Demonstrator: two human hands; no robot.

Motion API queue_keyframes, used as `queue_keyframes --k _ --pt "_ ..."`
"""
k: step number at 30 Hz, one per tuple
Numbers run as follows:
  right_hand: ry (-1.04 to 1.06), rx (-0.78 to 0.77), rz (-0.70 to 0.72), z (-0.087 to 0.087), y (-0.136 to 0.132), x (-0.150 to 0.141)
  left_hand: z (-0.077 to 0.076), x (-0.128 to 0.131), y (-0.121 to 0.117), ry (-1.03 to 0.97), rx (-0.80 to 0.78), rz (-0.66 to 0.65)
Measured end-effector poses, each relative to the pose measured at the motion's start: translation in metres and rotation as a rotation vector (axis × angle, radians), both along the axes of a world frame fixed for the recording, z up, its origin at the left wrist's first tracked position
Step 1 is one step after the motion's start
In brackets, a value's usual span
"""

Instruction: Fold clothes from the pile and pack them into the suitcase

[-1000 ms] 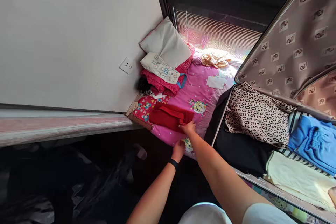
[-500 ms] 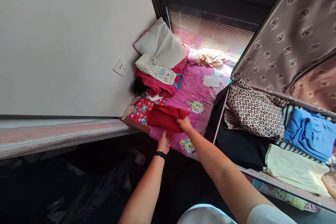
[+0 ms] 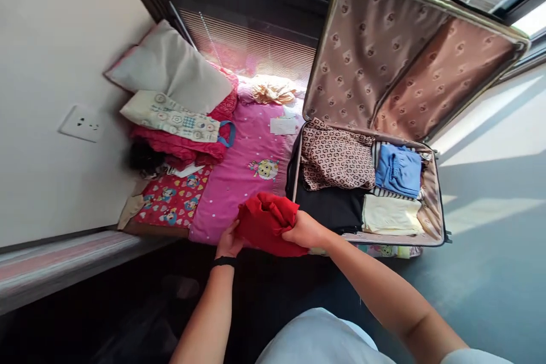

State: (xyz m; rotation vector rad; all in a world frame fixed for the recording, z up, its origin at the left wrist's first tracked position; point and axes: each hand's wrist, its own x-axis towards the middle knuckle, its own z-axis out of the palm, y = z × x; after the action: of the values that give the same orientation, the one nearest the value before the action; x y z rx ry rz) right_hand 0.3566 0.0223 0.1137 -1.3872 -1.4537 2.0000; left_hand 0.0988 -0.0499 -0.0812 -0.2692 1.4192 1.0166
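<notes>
Between my hands is a folded red cloth, bunched at the top, held up in front of the pink bedding. My right hand grips its right side, thumb on top and fingers wrapped over the fabric. At its left edge, my left hand closes on the cloth, with some fingers hidden behind it. An open suitcase stands just to the right. In it lie a brown patterned garment, a black garment, folded blue clothing and a folded cream garment.
The pink padded bedding bears a grey-white pillow, a printed white cloth and crumpled beige fabric near the blinds. A white wall with a socket bounds the left. The suitcase lid stands raised.
The red cloth has come up off the bedding and moved right toward the suitcase. My left hand, earlier beside it, now holds its left edge. The view has swung right, showing the whole suitcase.
</notes>
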Motion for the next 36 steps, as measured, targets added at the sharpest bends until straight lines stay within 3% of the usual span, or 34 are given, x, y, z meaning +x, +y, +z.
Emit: queue_keyframes --k 4,7,9,12,15,17,20,23,26,30,33,36 --pt "0.065 -0.006 -0.008 0.047 -0.008 0.082 0.045 0.015 0.003 -0.006 0.07 -0.055" --pt "0.065 -0.061 -0.054 0.072 -0.017 0.141 0.081 0.049 0.0 -0.116 0.126 -0.196" --pt "0.091 -0.059 -0.072 0.086 -0.024 0.174 0.102 0.09 -0.003 -0.252 0.163 -0.311" --pt "0.051 -0.034 -0.083 0.106 -0.035 0.217 0.124 0.174 -0.005 -0.414 0.211 -0.47" --pt "-0.053 -0.032 -0.123 0.118 -0.043 0.268 0.133 0.259 0.003 -0.449 0.275 -0.601" --pt "-0.086 -0.021 -0.168 0.117 -0.045 0.314 0.131 0.307 0.013 -0.431 0.309 -0.655" --pt "-0.15 -0.03 -0.291 0.09 -0.044 0.398 0.117 0.366 0.032 -0.335 0.327 -0.655" --pt "-0.385 -0.058 -0.41 0.038 -0.042 0.477 0.095 0.417 0.047 -0.22 0.319 -0.636" --pt "-0.828 -0.03 -0.356 -0.021 -0.042 0.522 0.068 0.46 0.053 -0.059 0.259 -0.696" --pt "-1.113 -0.079 -0.287 -0.072 -0.048 0.531 0.034 0.49 0.054 0.118 0.162 -0.745" --pt "-1.238 -0.12 -0.249 -0.089 -0.055 0.521 0.021 0.494 0.053 0.174 0.118 -0.797" --pt "-1.318 -0.107 -0.197 -0.099 -0.059 0.512 0.019 0.492 0.051 0.21 0.121 -0.876"
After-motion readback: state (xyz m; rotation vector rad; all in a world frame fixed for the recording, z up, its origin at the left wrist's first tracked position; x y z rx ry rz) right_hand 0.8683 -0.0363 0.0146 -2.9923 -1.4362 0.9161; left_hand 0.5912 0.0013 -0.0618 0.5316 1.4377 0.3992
